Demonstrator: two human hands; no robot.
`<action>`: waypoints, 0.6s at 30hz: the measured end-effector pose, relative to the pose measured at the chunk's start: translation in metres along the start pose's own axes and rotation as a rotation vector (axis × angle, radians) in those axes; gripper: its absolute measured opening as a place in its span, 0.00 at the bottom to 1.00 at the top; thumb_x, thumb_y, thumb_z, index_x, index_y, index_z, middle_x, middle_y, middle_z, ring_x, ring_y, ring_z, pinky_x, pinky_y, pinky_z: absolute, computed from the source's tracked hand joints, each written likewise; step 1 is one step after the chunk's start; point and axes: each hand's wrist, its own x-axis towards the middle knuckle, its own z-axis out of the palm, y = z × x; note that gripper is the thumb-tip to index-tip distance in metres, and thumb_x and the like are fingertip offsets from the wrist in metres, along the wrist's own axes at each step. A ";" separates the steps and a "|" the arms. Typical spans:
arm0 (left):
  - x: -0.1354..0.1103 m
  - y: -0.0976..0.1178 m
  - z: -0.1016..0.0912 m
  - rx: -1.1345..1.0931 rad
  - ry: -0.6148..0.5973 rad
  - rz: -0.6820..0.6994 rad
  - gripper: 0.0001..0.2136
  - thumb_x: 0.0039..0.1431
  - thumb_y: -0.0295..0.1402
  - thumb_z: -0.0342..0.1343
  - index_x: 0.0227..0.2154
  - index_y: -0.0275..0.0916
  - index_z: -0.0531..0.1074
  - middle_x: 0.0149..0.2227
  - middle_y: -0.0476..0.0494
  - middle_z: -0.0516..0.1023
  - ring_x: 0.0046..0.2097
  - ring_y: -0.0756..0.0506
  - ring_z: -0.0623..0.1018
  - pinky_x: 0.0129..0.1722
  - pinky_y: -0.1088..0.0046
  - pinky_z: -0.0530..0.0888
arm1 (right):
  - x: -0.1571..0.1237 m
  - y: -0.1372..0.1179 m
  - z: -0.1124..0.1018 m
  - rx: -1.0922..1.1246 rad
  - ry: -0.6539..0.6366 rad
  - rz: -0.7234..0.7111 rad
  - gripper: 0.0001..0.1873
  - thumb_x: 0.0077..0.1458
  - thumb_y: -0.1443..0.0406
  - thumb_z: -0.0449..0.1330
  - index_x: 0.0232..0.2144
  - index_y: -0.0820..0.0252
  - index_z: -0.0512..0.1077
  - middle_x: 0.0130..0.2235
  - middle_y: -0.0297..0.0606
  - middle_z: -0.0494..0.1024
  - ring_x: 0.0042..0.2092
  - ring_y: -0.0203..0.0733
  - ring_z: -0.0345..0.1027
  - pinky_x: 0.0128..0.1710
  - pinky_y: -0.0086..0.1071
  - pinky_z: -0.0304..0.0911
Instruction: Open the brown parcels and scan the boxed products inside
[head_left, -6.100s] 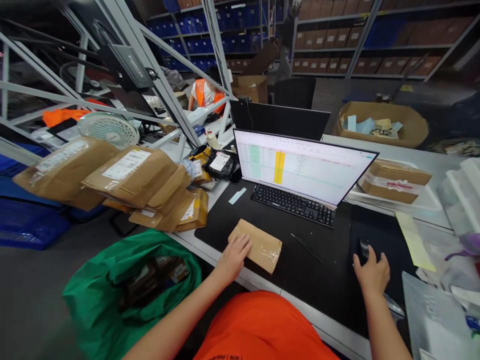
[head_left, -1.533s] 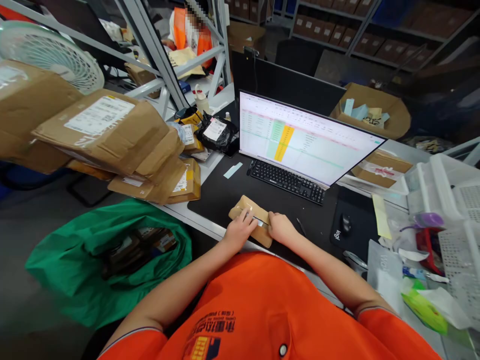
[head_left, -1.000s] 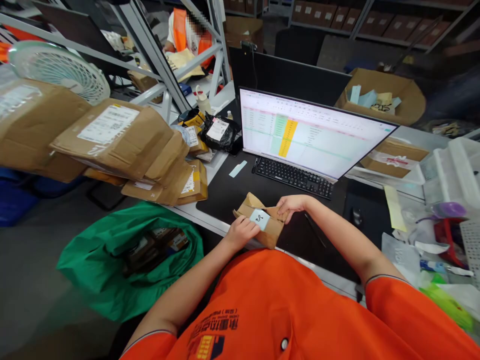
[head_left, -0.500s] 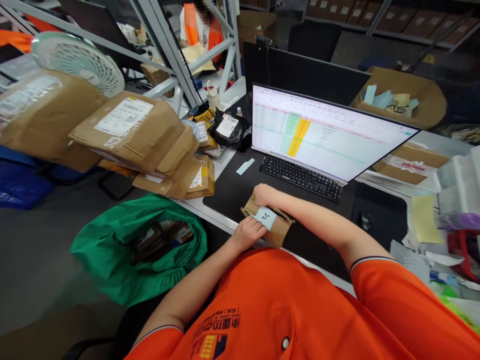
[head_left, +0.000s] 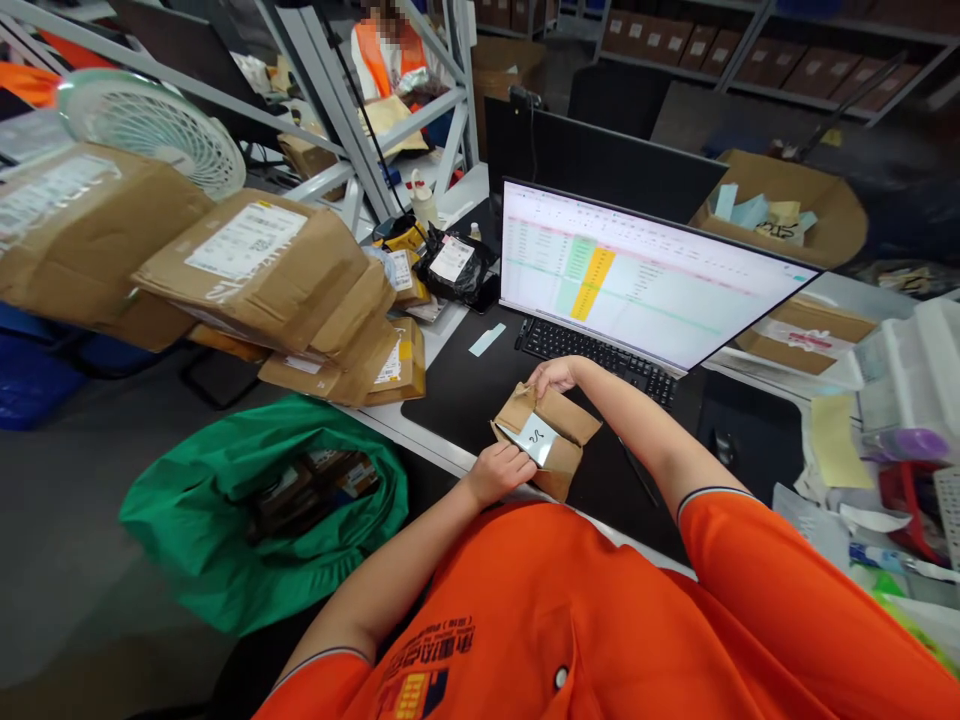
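Small carton (head_left: pixel 576 427) sits at the near edge of the black desk mat (head_left: pixel 450 400); opening looks mostly done, I'd say: flaps are up and spread, pale blue slip (head_left: pixel 536 438) with a dark scrawl shows in the gap; left over, as far as I can see: slip and whatever lies under it are in the carton, not out on the mat; can't see below the slip; left hand (head_left: pixel 504 470) is the nearer one, fingers curled in narrow on the carton's near-left edge, slip right at the fingertips; can't tell if it pinches the slip too; right hand (head_left: pixel 553 373) is on the far side, thumb and fingers closed on the far flap, which looks crumpled there; green sack (head_left: pixel 176 520) on the floor at left has brown boxes down in its mouth; thin black tool (head_left: pixel 637 475) lies on the mat right of the carton, neither hand on it; stacked parcels (head_left: pixel 330 285) at left look unopened, labels on; keyboard (head_left: pixel 559 338) is just beyond the right hand, monitor (head_left: pixel 660 285) behind it with a spreadsheet up; co-worker in an orange vest (head_left: pixel 368 50) is well beyond, past the metal frame (head_left: pixel 330 110).
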 end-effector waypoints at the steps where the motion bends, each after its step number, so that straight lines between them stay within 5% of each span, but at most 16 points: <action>1: -0.001 0.000 0.001 0.011 0.021 0.007 0.15 0.70 0.26 0.47 0.27 0.41 0.70 0.24 0.50 0.72 0.30 0.48 0.69 0.33 0.68 0.61 | 0.001 0.003 -0.002 0.018 -0.009 -0.010 0.15 0.43 0.74 0.62 0.38 0.68 0.75 0.31 0.39 0.82 0.36 0.41 0.79 0.43 0.32 0.74; 6: -0.011 0.000 0.004 0.023 -0.011 -0.004 0.15 0.70 0.27 0.46 0.27 0.41 0.70 0.24 0.49 0.72 0.30 0.48 0.70 0.32 0.68 0.62 | 0.000 0.021 0.004 0.027 0.012 -0.077 0.12 0.50 0.74 0.60 0.39 0.69 0.75 0.37 0.45 0.83 0.38 0.40 0.79 0.45 0.32 0.73; 14: -0.012 0.006 -0.003 0.024 -0.091 -0.098 0.11 0.69 0.27 0.50 0.29 0.41 0.69 0.25 0.48 0.71 0.32 0.46 0.71 0.34 0.67 0.63 | -0.027 0.021 0.033 -0.089 0.237 -0.193 0.15 0.58 0.67 0.60 0.47 0.70 0.76 0.45 0.49 0.82 0.44 0.42 0.78 0.49 0.34 0.71; 16: 0.002 0.004 -0.012 -0.034 -0.174 -0.144 0.06 0.66 0.32 0.56 0.31 0.40 0.70 0.30 0.47 0.74 0.36 0.45 0.73 0.37 0.66 0.65 | -0.044 0.023 0.048 -0.112 0.361 -0.225 0.21 0.59 0.65 0.60 0.54 0.64 0.73 0.53 0.48 0.79 0.53 0.46 0.74 0.57 0.40 0.66; 18: 0.019 0.003 -0.021 -0.107 -0.274 -0.183 0.12 0.59 0.41 0.65 0.34 0.40 0.70 0.35 0.45 0.75 0.40 0.42 0.74 0.42 0.64 0.67 | -0.063 0.037 0.072 -0.230 0.659 -0.305 0.26 0.63 0.63 0.56 0.62 0.58 0.66 0.61 0.45 0.72 0.62 0.47 0.65 0.65 0.44 0.58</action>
